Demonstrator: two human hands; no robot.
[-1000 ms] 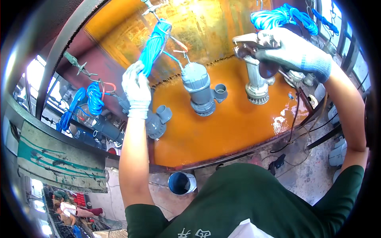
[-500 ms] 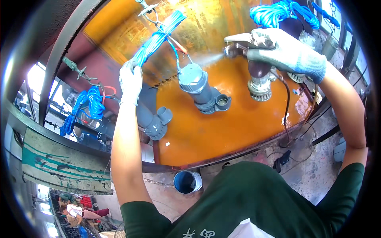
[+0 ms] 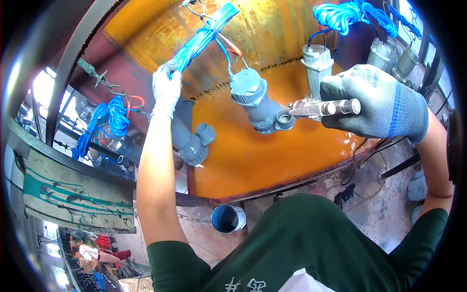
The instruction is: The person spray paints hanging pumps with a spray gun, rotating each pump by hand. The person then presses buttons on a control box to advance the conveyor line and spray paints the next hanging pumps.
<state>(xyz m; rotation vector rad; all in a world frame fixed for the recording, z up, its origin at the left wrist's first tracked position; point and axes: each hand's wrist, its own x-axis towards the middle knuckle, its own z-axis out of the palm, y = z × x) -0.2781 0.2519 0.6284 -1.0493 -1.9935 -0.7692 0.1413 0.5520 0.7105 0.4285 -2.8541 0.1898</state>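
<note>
My left hand [image 3: 167, 90], in a pale work glove, is closed on the lower end of a tied blue cable bundle [image 3: 202, 43]. From that cable and an orange-red loop hangs a grey-coated pump [image 3: 253, 92], tilted, its round side outlet [image 3: 285, 120] facing up toward me. In my right hand [image 3: 374, 100], gloved in grey and white with a blue cuff, is a metal spray gun [image 3: 316, 108]. The nozzle end points left, close beside the outlet; no mist shows clearly. Right-hand fingers wrap the gun's grip and are partly hidden.
An orange-stained booth [image 3: 253, 170] lies behind the pump. Bare-metal pumps [image 3: 317, 63] hang at right beneath blue cable coils [image 3: 338, 18]; another grey pump [image 3: 187, 143] hangs left. A paint bucket [image 3: 227, 218] stands below, and a hose [image 3: 357, 153] trails right. Another person [image 3: 92, 253] is far lower left.
My right hand has come down and nearer with the spray gun, now beside the outlet. The mist seen earlier has gone from view. The cable bundle and pump have shifted slightly right, the pump turning.
</note>
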